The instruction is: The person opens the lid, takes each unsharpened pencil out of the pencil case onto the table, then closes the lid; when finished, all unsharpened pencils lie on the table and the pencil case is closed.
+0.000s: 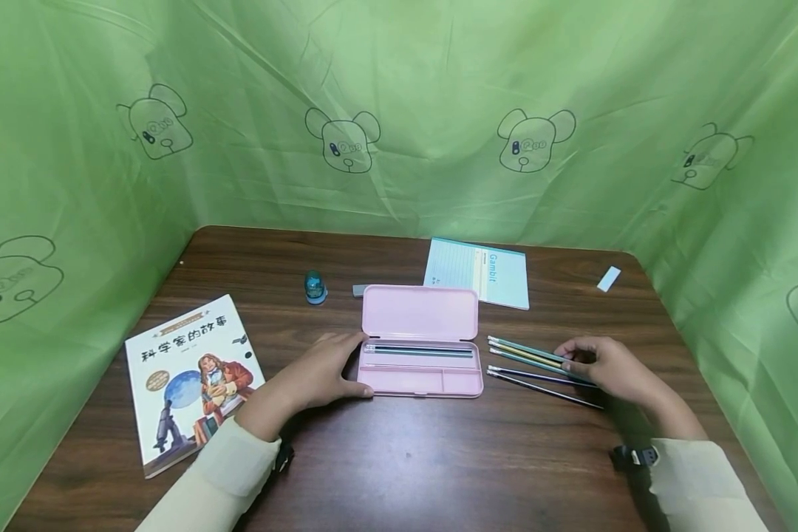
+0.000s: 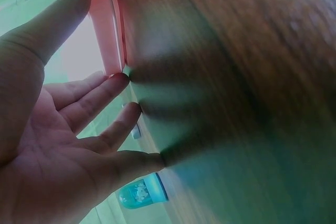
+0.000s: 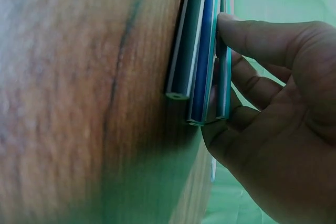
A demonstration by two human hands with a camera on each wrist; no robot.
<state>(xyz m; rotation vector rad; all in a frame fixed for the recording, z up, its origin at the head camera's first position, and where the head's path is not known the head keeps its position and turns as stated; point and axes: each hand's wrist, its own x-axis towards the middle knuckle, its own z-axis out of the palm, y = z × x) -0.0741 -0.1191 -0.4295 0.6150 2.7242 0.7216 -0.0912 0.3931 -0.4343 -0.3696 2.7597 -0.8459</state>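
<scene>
A pink pencil case (image 1: 399,380) lies with its lid raised, a few pencils (image 1: 419,351) in its long back compartment. My left hand (image 1: 322,373) holds the case's left end, thumb at the front corner and fingers towards the back. In the left wrist view its thumb (image 2: 63,17) overlaps the pink wall, and the other fingers are spread. To the right of the case, several loose pencils (image 1: 532,375) fan out. My right hand (image 1: 608,366) pinches a teal pencil (image 3: 224,85) near its unsharpened end; the fingers partly hide which others they touch.
A picture-covered book (image 1: 193,384) lies at the left. Behind are a teal sharpener-like object (image 1: 315,287), a small grey piece (image 1: 358,291) beside the lid, a light-blue notebook (image 1: 476,272) and a small pale block (image 1: 609,278). Green cloth (image 1: 439,185) encloses the wooden table (image 1: 406,465).
</scene>
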